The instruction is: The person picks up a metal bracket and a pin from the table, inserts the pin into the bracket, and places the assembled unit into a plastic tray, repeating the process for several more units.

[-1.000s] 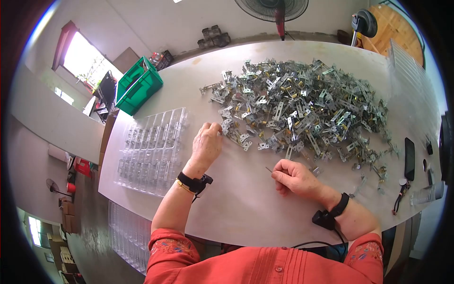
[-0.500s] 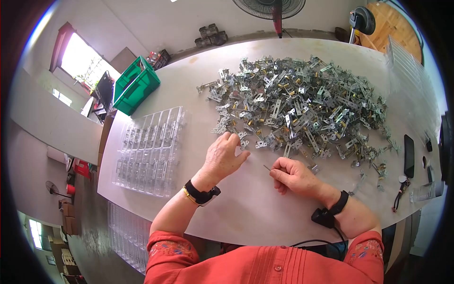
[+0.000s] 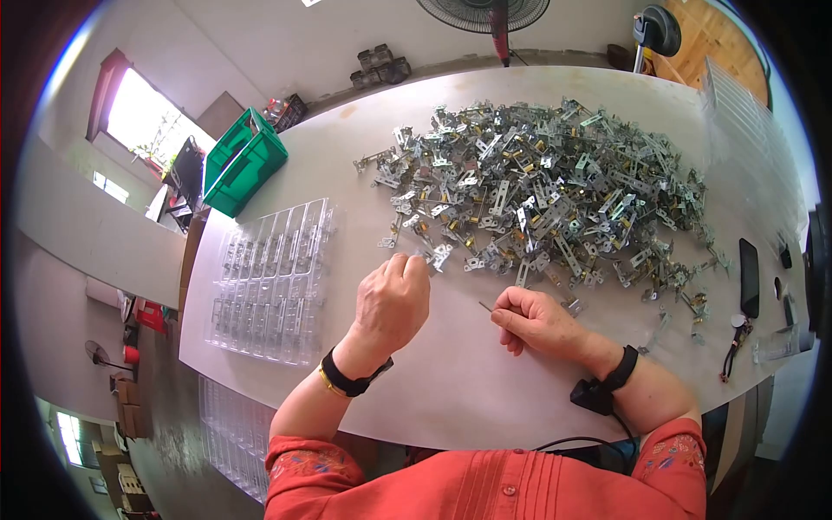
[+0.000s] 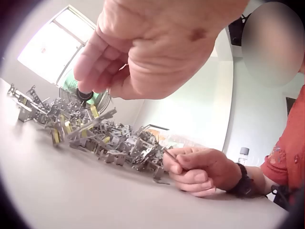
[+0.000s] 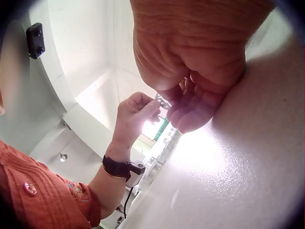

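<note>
My left hand (image 3: 394, 299) is raised over the table at the near left edge of a large heap of metal brackets (image 3: 537, 199). Its fingers are curled, and a small metal bracket (image 5: 163, 101) shows at their tips in the right wrist view. The palm side faces the left wrist camera, where the bracket is mostly hidden. To the right, my right hand (image 3: 537, 321) rests low by the heap's front edge. Between thumb and forefinger it pinches a thin metal rod (image 4: 169, 155), whose tip points toward the left hand.
A clear plastic tray (image 3: 269, 282) with brackets in its compartments lies on the left, a green crate (image 3: 245, 165) behind it. Clear trays (image 3: 754, 147) stand at the right, near a phone (image 3: 749, 277) and a clear bottle (image 3: 776, 345). More clear trays (image 3: 230, 433) sit below the table's left edge.
My left hand reached right to the heap's near edge with its thumb spread, then drew back slightly with its fingers closed together. The right hand stays in place with the rod.
</note>
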The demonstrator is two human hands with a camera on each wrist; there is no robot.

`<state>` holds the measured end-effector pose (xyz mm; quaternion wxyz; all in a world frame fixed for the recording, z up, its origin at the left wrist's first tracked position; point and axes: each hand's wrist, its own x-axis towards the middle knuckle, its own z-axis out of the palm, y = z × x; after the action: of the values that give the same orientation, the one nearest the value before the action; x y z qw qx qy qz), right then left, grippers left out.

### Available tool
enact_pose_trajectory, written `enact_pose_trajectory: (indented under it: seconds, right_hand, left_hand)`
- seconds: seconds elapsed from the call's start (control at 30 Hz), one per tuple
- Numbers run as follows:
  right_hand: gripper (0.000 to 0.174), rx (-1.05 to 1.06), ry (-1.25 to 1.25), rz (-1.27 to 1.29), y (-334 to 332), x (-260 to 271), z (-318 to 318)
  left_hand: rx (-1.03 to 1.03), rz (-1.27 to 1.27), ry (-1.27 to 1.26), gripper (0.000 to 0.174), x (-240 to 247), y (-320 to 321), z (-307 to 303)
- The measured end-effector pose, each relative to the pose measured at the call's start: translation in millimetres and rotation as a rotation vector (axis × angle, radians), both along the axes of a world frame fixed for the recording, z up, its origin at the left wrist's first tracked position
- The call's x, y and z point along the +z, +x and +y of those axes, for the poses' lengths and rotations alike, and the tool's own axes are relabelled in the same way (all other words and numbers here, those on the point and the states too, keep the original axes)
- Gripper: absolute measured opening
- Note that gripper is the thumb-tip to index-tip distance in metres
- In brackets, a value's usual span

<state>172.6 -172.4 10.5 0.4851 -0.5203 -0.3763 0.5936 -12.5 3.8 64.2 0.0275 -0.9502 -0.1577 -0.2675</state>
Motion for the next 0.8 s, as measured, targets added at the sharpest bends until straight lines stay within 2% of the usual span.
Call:
enact_pose_trajectory:
  seconds: [0.1, 0.17, 0.2, 0.27, 0.3, 0.37, 0.4, 0.43, 0.53, 0.67, 0.73, 0.8]
  right_hand:
    - [0.022, -0.009, 0.005, 0.027, -0.6, -0.7, 0.1]
    - [0.022, -0.018, 0.015, 0.048, -0.9, -2.8, 0.1]
    - [0.021, -0.025, 0.016, 0.057, -1.4, -3.4, 0.1]
    - [0.02, -0.037, 0.018, 0.056, -1.2, -3.4, 0.1]
    - [0.02, -0.025, 0.008, 0.047, -1.3, -3.3, 0.2]
    - [0.019, -0.018, 0.002, 0.032, -0.9, -5.0, 0.6]
    - [0.019, -0.009, 0.004, 0.047, -0.6, -7.2, 0.8]
    - [0.019, 0.0, 0.005, 0.063, -0.3, -8.2, 0.5]
    - [0.018, 0.001, 0.04, 0.065, 0.0, -6.8, -1.2]
    - [0.018, 0.015, 0.017, 0.047, 0.4, -3.6, 0.0]
    - [0.018, 0.017, 0.001, 0.029, 1.4, -1.7, 1.3]
    - [0.018, 0.015, -0.003, 0.039, 1.6, -1.9, 1.0]
  left_hand:
    - [-0.033, -0.04, -0.079, 0.012, 14.2, -1.6, -7.7]
    - [-0.119, -0.174, -0.473, 0.013, 18.6, 0.5, -9.9]
    - [-0.124, -0.176, -0.474, 0.013, 22.8, 3.3, -11.5]
    - [-0.066, -0.347, -1.104, 0.013, 31.2, 12.3, -11.5]
    - [-0.074, -0.351, -1.103, 0.013, 33.5, 17.0, -6.2]
    - [-0.005, -0.425, -1.514, 0.015, 38.0, 24.8, 10.3]
    - [0.019, -0.436, -1.582, 0.014, 27.7, 27.6, 21.6]
    - [0.01, -0.435, -1.582, 0.014, 17.2, 27.5, 30.1]
    - [0.111, -0.484, -1.823, 0.013, -2.0, 25.1, 44.8]
    - [0.009, -0.515, -1.876, 0.015, -19.7, 17.4, 52.3]
    - [0.041, -0.475, -1.555, 0.016, -20.1, 19.1, 46.1]
    - [-0.018, -0.512, -1.582, 0.017, -18.6, 19.7, 43.9]
